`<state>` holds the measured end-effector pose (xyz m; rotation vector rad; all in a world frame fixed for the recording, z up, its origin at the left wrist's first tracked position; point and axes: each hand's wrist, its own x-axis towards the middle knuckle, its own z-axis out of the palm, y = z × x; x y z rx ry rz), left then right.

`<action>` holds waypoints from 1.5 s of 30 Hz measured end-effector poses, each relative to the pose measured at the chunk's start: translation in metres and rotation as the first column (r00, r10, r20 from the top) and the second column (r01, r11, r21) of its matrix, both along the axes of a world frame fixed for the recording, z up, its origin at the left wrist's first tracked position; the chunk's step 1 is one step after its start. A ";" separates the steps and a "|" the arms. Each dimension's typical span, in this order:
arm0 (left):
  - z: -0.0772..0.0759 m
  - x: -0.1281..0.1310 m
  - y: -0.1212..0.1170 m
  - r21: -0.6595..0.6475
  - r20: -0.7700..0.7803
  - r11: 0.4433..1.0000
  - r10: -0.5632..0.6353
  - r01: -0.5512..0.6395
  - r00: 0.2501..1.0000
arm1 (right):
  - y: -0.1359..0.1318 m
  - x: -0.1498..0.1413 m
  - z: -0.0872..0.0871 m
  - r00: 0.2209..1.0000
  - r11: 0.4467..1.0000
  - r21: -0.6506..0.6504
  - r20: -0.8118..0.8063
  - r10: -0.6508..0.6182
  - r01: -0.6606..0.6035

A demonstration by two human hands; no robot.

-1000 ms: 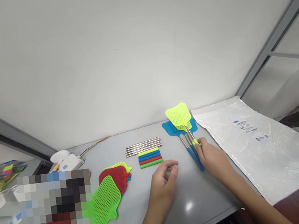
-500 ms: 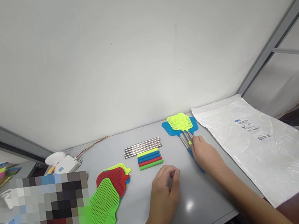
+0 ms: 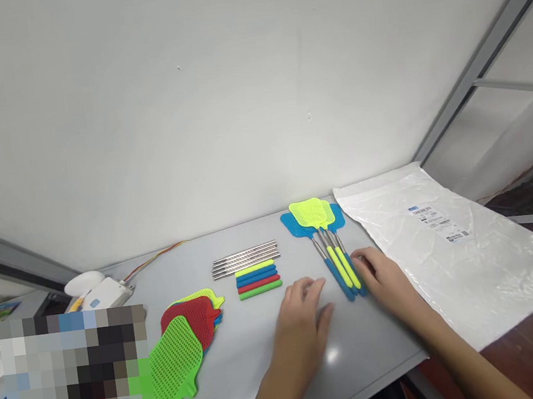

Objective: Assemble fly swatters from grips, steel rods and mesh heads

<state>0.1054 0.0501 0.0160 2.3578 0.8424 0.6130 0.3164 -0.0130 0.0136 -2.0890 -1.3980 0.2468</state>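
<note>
Several assembled fly swatters with yellow and blue heads lie bunched on the table; their yellow handle (image 3: 345,269) and blue handle (image 3: 338,278) ends point toward me. Just right of these handles rests my right hand (image 3: 383,279), fingers loosely curved and apart, fingertips at the outermost blue handle. My left hand (image 3: 299,325) hovers over or rests on the table left of the handles, holding nothing, thumb and fingers apart. Near it lie a row of coloured grips (image 3: 258,279) and several metal rods (image 3: 245,259). Loose swatter heads, including a green one (image 3: 177,362) and a red one (image 3: 191,319), overlap farther left.
A white plastic mailing bag (image 3: 452,248) with a label covers the right side, reaching past the table edge. A white box-like device (image 3: 108,293) with thin wires sits at the left. A pale wall (image 3: 236,112) closes off the back. The lower left is blurred out.
My right hand has let go of the swatters and shifted to their right side, uncovering the yellow handles. The left hand has opened and moved slightly toward the handles. The view has shifted a little.
</note>
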 end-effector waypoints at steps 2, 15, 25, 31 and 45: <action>-0.005 0.019 -0.001 0.144 -0.119 0.988 -0.029 0.047 0.992 | -0.007 0.000 -0.007 0.997 0.996 0.050 -0.017 0.074 -0.073; -0.020 0.053 0.003 0.354 -0.193 0.914 -0.137 0.199 0.972 | -0.035 0.001 -0.016 0.949 0.955 -0.035 0.109 0.297 -0.295; -0.022 0.053 0.003 0.355 -0.125 0.913 -0.166 0.201 0.978 | -0.037 0.003 -0.026 0.948 0.955 -0.003 0.114 0.295 -0.297; -0.024 0.044 -0.001 0.420 -0.107 0.887 -0.164 0.194 0.981 | -0.043 0.008 -0.035 0.938 0.952 0.068 0.207 0.278 -0.297; -0.005 -0.206 -0.029 0.383 -0.087 0.789 0.548 -0.480 0.832 | 0.025 -0.073 -0.005 0.647 0.690 0.086 0.448 0.618 -0.719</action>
